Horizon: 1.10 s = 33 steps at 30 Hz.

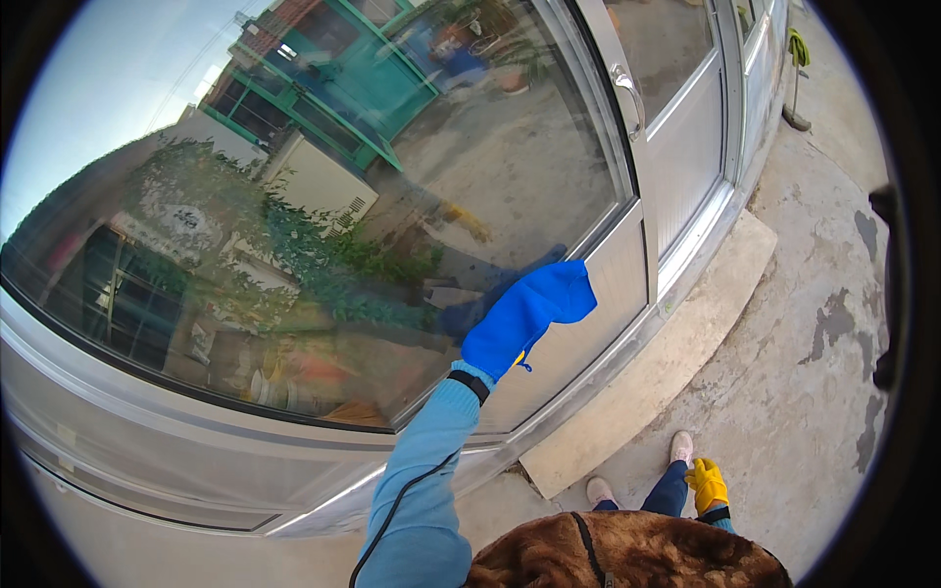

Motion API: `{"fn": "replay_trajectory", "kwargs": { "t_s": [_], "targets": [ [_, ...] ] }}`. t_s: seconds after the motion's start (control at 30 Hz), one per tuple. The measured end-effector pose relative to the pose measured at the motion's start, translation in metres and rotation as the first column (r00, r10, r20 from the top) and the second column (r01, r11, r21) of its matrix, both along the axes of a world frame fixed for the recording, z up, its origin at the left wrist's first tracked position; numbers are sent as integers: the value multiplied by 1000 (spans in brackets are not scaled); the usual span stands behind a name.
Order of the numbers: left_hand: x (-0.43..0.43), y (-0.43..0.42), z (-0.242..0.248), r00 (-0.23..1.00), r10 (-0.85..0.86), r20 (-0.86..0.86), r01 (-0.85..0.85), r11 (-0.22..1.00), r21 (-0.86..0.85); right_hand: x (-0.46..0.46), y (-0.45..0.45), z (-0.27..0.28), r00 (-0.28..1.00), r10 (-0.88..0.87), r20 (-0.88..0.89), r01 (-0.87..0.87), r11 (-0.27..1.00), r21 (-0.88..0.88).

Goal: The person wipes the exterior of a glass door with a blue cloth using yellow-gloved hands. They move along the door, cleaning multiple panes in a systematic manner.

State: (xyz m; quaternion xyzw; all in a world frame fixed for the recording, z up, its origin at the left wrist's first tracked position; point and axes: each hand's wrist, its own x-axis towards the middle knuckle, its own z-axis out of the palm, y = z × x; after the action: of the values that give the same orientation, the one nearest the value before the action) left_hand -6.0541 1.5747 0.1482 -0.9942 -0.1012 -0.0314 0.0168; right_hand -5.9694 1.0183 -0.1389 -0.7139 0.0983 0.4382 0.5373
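Observation:
A blue cloth (518, 316) covers most of my left hand (520, 359), leaving only a bit of yellow glove showing below it. That hand lies against the lower edge of a large glass pane (353, 220), at the metal-framed door panel (581, 294). How its fingers sit under the cloth is hidden. Down by my side hangs my right hand (707, 483) in a yellow glove, fingers loosely curled, apart from the door. Nothing shows in it, though its palm is turned from view.
A curved metal handle (628, 101) sticks out from the door frame. Below runs a raised concrete step (654, 353), beside my shoes (681, 447). A mop with a green head (798, 48) leans at the far wall. The pane reflects plants and a green gate.

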Motion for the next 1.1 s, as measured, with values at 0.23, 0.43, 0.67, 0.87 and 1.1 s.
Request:
{"fn": "replay_trajectory", "kwargs": {
  "t_s": [0.23, 0.43, 0.67, 0.87, 1.1],
  "targets": [
    [-48, -7, 137, 972, 163, 167, -86, 917, -390, 30, -24, -32, 964, -109, -243, 87, 991, -100],
    [-75, 10, 448, 752, -83, 654, -470, 628, 620, 63, 49, -16, 998, 46, -43, -39, 987, 153],
    [-92, 48, 610, 608, -243, 756, -778, 10, 629, 42, 83, 31, 1000, 5, -25, 0, 978, 209],
    [-55, 29, 401, 801, -266, 536, -421, 385, 821, -7, 82, 23, 989, 85, -122, -59, 978, 202],
    [-68, 1, 84, 997, -43, -70, 77, 778, 623, -32, 74, 38, 980, 163, -110, -137, 966, 218]
  ]
}}
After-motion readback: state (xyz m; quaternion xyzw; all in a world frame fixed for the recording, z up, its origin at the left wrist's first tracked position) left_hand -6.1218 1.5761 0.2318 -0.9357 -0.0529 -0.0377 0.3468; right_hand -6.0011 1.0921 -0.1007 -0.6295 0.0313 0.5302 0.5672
